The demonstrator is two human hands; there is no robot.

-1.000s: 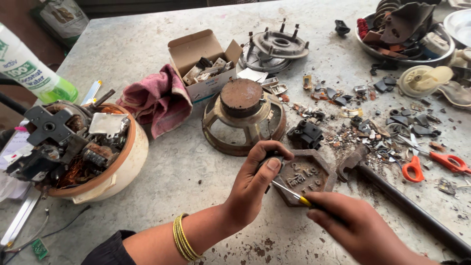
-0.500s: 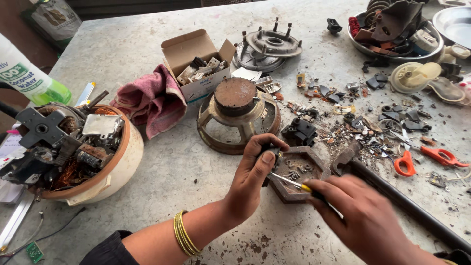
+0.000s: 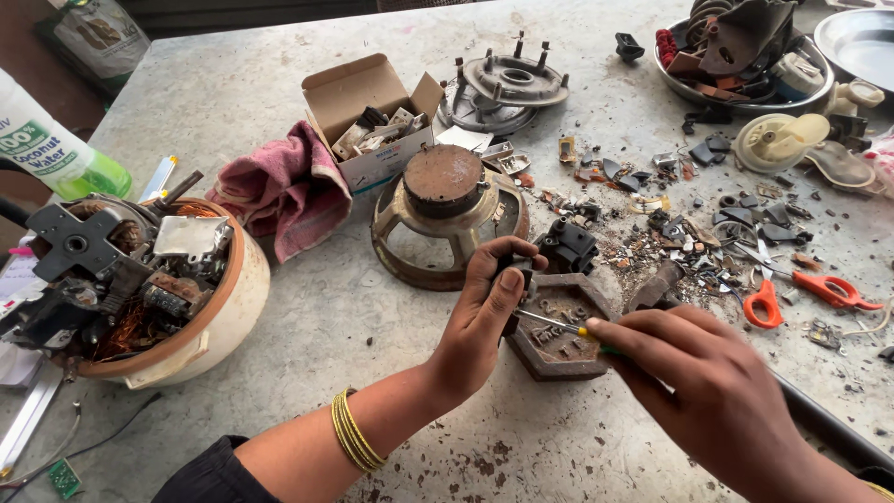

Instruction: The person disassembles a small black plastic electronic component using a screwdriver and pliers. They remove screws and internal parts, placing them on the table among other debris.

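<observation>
Left hand (image 3: 489,307) pinched a small dark part above the brown hexagonal tray (image 3: 557,326); right hand (image 3: 708,391) gripped a yellow-tipped screwdriver (image 3: 554,323), tip at that part.

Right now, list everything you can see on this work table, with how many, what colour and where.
hexagonal block: one, brown, near centre, under the hands
screwdriver: one, metal shaft with yellow collar, tip at the small part held over the block
speaker frame: one, rusty, centre
cardboard box: one, open, holds small parts, behind the speaker
cloth: one, pink, left of the box
bowl: one, cream with orange rim, left, full of motor parts
scissors: one, orange handles, right
metal dish: one, far right, holds scrap
plastic bottle: one, green and white, far left
broken bits: many, dark, scattered right
left hand: pinches a small part over the block
right hand: holds the screwdriver
</observation>
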